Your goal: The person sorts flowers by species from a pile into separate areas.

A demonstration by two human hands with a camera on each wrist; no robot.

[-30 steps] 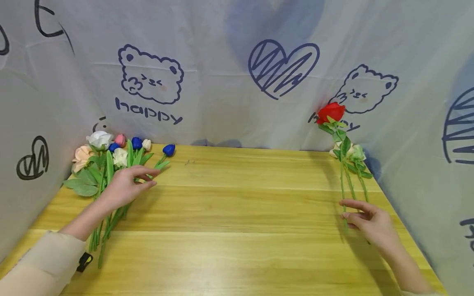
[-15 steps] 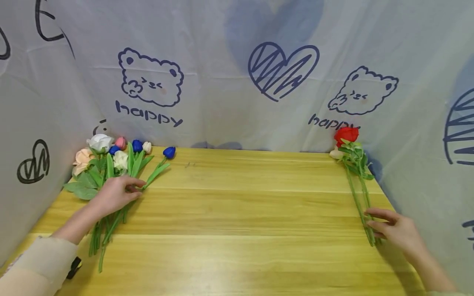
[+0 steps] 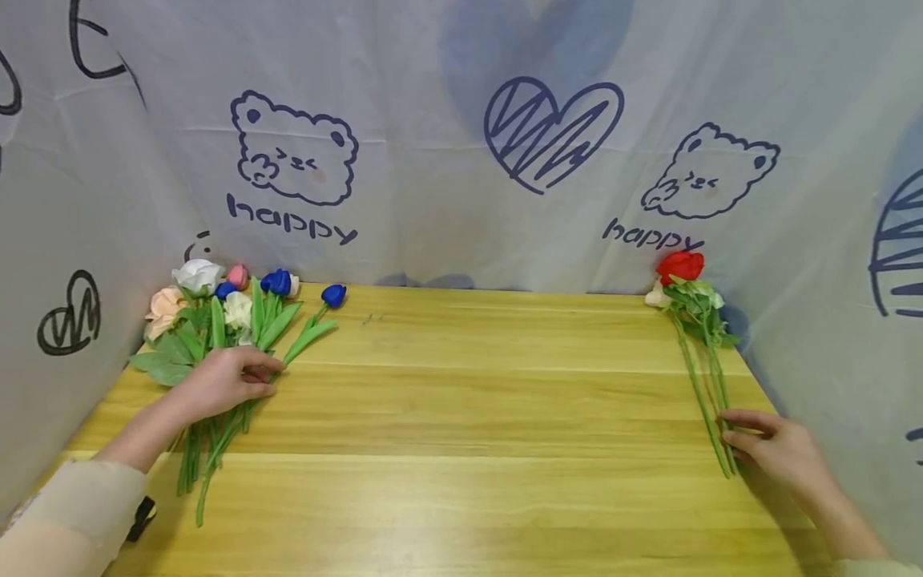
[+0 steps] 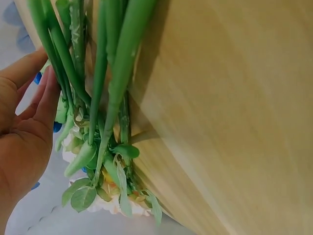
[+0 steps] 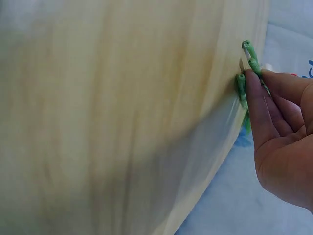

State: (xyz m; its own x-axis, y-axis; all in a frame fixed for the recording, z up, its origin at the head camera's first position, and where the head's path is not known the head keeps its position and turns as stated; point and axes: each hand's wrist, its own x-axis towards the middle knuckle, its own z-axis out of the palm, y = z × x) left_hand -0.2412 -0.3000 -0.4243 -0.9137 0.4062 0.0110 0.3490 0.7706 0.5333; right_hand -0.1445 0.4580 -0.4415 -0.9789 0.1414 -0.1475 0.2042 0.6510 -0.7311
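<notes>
At the left, a bunch of artificial flowers lies on the wooden table: a white rose (image 3: 198, 276), a peach rose (image 3: 165, 308), a pink tulip (image 3: 238, 276) and several blue tulips (image 3: 276, 282). My left hand (image 3: 223, 381) reaches over their stems; in the left wrist view its thumb and fingertips pinch thin green stems (image 4: 61, 63) at the bunch's edge. At the right, my right hand (image 3: 782, 449) pinches the lower stem of a red rose (image 3: 681, 266) between thumb and fingers. That rose overlaps a cream flower (image 3: 657, 295) and a pale green one.
One blue tulip (image 3: 334, 296) leans out to the right of the left bunch. A small black object (image 3: 143, 517) lies beside the left sleeve. Fabric walls printed with bears and hearts (image 3: 554, 132) stand behind and beside the wooden table (image 3: 490, 417).
My right hand has lowered the red rose rightward onto the pale flowers. My left hand has come down and nearer along the stems, and blue tulip heads in the bunch have shifted slightly right.
</notes>
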